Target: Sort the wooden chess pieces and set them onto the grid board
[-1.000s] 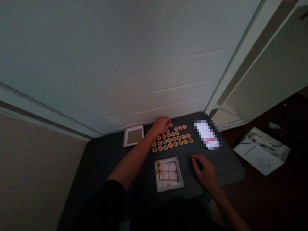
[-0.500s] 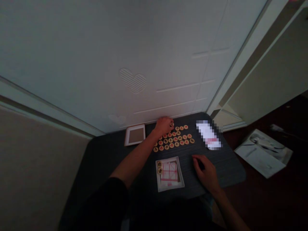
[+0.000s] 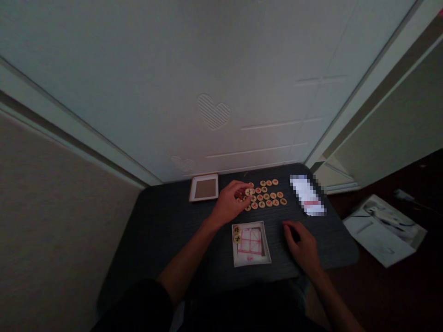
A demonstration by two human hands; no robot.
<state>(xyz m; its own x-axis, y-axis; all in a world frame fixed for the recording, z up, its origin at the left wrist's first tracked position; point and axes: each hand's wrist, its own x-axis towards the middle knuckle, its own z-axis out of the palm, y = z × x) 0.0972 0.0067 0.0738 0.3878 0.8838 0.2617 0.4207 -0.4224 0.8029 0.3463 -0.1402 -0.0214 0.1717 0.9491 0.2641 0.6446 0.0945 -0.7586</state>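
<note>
My left hand (image 3: 230,200) reaches over the rows of round wooden Chinese chess pieces. Between its thumb and fingers it pinches one Chinese chess piece (image 3: 249,191) with a dark character. Several other Chinese chess pieces (image 3: 269,203), marked in red or black, lie in rows on the dark table, some hidden behind this hand. My right hand (image 3: 301,244) rests near the table's front right, fingers curled in a loose loop with nothing visible in it. Between the hands sits a white square box (image 3: 268,258) holding two chess pieces (image 3: 236,233) and a folded sheet with pink lines (image 3: 251,242).
A box lid (image 3: 205,187) lies at the table's back left. On the right is a phone-shaped, pixelated bright object (image 3: 308,196). A white wall panel with heart reliefs (image 3: 214,113) rises behind the table (image 3: 155,230). An open box (image 3: 384,235) stands on the floor at right.
My left hand has come back from the far edge of the pieces toward me, carrying a chess piece. My right hand has stayed at the same spot. The view has shifted slightly.
</note>
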